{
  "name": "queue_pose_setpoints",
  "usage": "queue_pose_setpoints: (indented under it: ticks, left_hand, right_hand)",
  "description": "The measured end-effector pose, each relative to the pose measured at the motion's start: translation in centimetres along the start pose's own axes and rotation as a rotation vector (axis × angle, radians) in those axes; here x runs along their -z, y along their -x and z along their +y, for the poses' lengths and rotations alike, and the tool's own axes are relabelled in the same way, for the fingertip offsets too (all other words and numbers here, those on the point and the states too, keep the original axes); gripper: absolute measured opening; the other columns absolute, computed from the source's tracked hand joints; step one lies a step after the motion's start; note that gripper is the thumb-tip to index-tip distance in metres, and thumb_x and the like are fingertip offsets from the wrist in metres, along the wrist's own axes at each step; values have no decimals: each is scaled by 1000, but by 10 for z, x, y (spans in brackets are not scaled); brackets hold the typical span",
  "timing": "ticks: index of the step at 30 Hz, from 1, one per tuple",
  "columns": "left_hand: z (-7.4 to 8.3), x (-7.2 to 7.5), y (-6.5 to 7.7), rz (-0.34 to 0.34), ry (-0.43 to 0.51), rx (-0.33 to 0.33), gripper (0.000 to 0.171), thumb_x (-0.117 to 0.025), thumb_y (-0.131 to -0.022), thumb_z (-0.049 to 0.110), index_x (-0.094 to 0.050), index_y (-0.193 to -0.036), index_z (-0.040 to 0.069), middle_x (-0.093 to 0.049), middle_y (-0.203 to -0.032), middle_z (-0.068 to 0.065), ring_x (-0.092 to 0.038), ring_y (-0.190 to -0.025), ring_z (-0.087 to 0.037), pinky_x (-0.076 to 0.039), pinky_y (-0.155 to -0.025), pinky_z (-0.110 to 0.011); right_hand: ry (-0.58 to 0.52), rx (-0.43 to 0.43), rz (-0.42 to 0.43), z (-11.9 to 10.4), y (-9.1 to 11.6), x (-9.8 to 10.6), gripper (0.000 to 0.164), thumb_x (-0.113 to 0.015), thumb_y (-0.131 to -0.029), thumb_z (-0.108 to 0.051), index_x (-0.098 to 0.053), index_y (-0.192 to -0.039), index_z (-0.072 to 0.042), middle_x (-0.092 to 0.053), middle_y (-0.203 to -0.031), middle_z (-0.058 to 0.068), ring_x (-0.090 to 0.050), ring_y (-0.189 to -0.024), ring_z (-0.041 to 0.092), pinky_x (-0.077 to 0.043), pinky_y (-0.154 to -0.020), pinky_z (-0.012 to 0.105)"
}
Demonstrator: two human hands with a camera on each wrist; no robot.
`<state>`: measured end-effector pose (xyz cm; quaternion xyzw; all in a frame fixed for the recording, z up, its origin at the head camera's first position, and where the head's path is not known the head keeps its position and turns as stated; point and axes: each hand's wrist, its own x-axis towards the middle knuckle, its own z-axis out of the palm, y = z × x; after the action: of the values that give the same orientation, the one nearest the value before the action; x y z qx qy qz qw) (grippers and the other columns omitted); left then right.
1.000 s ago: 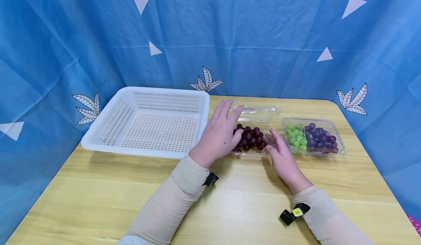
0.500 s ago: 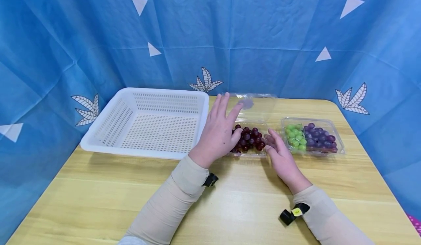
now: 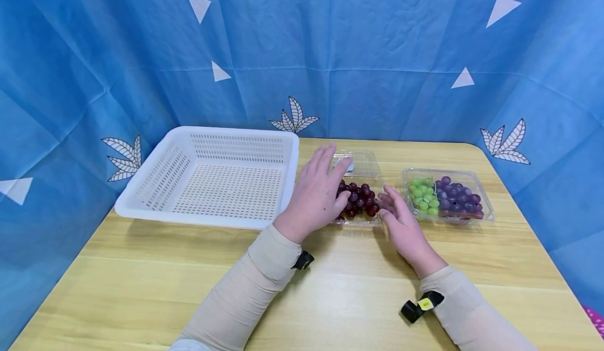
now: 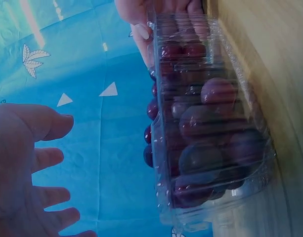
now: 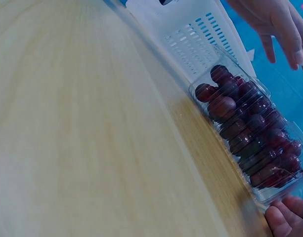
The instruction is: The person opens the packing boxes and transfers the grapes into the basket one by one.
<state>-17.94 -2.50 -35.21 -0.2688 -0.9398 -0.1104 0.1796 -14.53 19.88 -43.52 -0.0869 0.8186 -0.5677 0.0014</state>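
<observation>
A clear plastic grape box (image 3: 360, 221) holding dark red grapes (image 3: 362, 200) sits on the table with its lid (image 3: 363, 162) folded back behind it. My left hand (image 3: 317, 188) hovers at the box's left side, fingers spread and apart from the grapes. The left wrist view shows a gap between that hand (image 4: 22, 163) and the box (image 4: 163, 197). At the right end, my right hand (image 3: 403, 225) rests its fingers against the box wall. Through the plastic, the left wrist view shows those fingers (image 4: 191, 24) behind that end.
A white perforated basket (image 3: 203, 216) stands at the left. Right of the right hand is a second clear box (image 3: 488, 212) with green grapes (image 3: 424, 196) and purple grapes (image 3: 457, 196). A blue curtain (image 3: 377, 52) hangs behind the wooden table (image 3: 358, 288).
The clear lid rose at the back, then dropped back to a lower position behind the box. My left hand dipped slightly toward me; the right hand stayed at the box's end.
</observation>
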Motion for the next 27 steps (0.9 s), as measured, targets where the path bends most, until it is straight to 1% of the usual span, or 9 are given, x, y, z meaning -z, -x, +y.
queue_pose_setpoints:
  ticks: [4,7,10,12,16,21,27]
  left_hand:
    - [2,-4,1,-27,-28,-15,69,-61,-85,44,-33,-144,22,-16,-153,-15,-16,-139,-34,-22,-109,-48]
    - [3,-8,2,-49,-39,-23,69,-60,-85,45,-33,-144,22,-18,-153,-15,-17,-138,-34,-22,-109,-49]
    - [5,-12,3,-80,-39,-40,67,-59,-86,46,-34,-143,21,-19,-152,-15,-18,-138,-35,-20,-110,-49]
    - [6,-14,4,-97,-34,-55,67,-59,-86,46,-34,-143,21,-20,-152,-16,-19,-138,-35,-19,-110,-49]
    - [9,-17,5,-121,-32,-69,68,-59,-87,47,-33,-144,21,-22,-151,-16,-19,-137,-36,-19,-109,-51]
    - [10,-20,6,-171,-25,-64,69,-58,-88,47,-29,-146,22,-22,-152,-14,-17,-138,-34,-20,-109,-52]
    - [10,-25,8,-208,-46,-74,65,-55,-89,48,-32,-145,23,-22,-151,-14,-20,-138,-35,-24,-107,-53]
  right_hand:
    - [-11,0,-9,-14,4,0,59,-42,-98,-7,-13,-149,-5,-32,-143,25,-35,-128,40,-29,-104,54]
    - [-25,0,-8,-20,5,-1,59,-42,-96,-3,-14,-148,-3,-32,-142,26,-36,-127,40,-30,-104,54]
    - [-20,-3,-7,-13,4,-1,60,-43,-96,-4,-14,-149,-6,-32,-142,24,-37,-128,39,-31,-103,52]
    - [-20,-7,-4,-6,2,-1,61,-43,-96,-6,-15,-150,-11,-33,-143,21,-38,-128,36,-31,-103,51]
    - [-17,8,5,3,0,-2,61,-44,-96,-8,-16,-150,-15,-35,-142,18,-39,-127,33,-33,-102,50]
    - [-23,22,12,5,0,-3,61,-47,-95,-8,-18,-149,-15,-37,-140,17,-41,-125,33,-35,-101,50]
    - [-33,23,1,1,1,-3,62,-47,-94,-4,-19,-149,-12,-37,-139,21,-42,-123,35,-35,-100,50]
